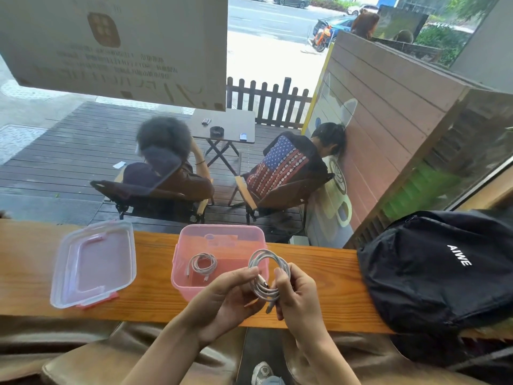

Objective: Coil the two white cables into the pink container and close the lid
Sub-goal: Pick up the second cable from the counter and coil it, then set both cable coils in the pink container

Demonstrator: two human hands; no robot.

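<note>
The pink container [183, 284] stands open on the wooden counter, with one coiled white cable [202, 263] lying inside it. I hold the second white cable [268, 269] as a coil just above the container's near right corner. My left hand [224, 298] pinches the coil's left side near a plug end. My right hand [295, 293] grips the coil's right side, fingers curled round the loops. The clear lid [94, 262] with pink clips lies flat on the counter to the left of the container.
A black backpack [444, 268] fills the counter's right end. The wooden counter [319, 262] runs along a window. Behind the glass two people sit in chairs by a small folding table. Brown cushioned seats sit below the counter's near edge.
</note>
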